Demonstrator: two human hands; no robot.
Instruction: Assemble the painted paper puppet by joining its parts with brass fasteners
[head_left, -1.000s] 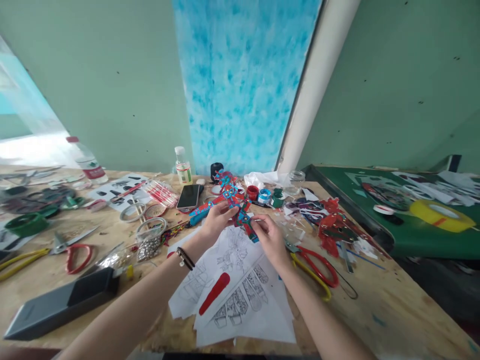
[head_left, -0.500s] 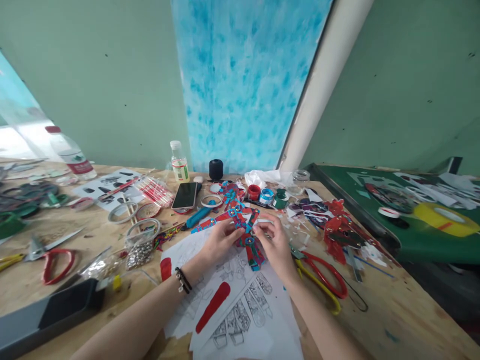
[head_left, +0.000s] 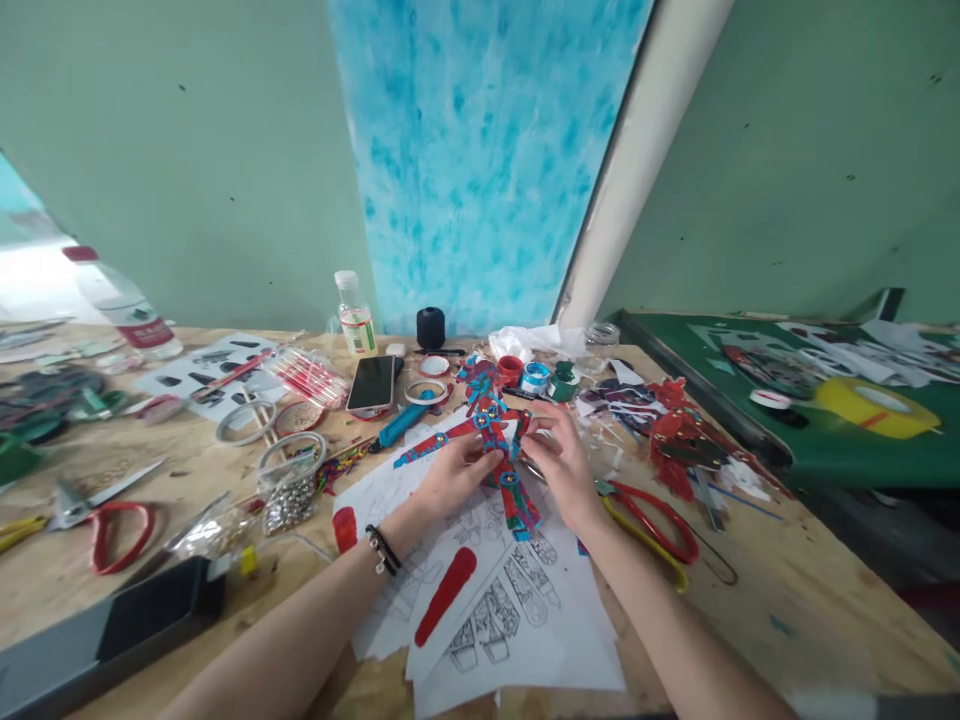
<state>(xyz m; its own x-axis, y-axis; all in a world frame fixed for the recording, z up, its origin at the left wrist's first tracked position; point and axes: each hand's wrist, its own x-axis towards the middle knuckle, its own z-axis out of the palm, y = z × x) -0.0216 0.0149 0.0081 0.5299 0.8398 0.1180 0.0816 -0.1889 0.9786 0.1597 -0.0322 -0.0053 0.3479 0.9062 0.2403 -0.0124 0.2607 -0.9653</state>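
Note:
Between my hands lies a jointed figure, like a shadow puppet (head_left: 491, 432), cut in red and blue pieces with round fasteners at its joints. My left hand (head_left: 454, 475) pinches its middle, thumb on top and fingers partly hidden. At the figure's right side, my right hand (head_left: 562, 460) closes thumb and fingers on the end of a short limb. One long limb stretches left past my left hand, and the lower part hangs toward me over white sheets with line drawings (head_left: 555, 650). A loose red painted strip (head_left: 445, 597) rests on these sheets.
Red-handled scissors (head_left: 679, 530) and a yellow-handled tool lie right of my right forearm. Open paint jars (head_left: 535, 377) stand behind the figure. Left are a phone (head_left: 371, 385), tape rings, a bag of metal fasteners (head_left: 289, 500), more scissors (head_left: 120, 535) and a dark grey box (head_left: 112, 635).
The view has shifted slightly. Both hands stay on the puppet, and my right fingers now sit closer around the end of its short limb.

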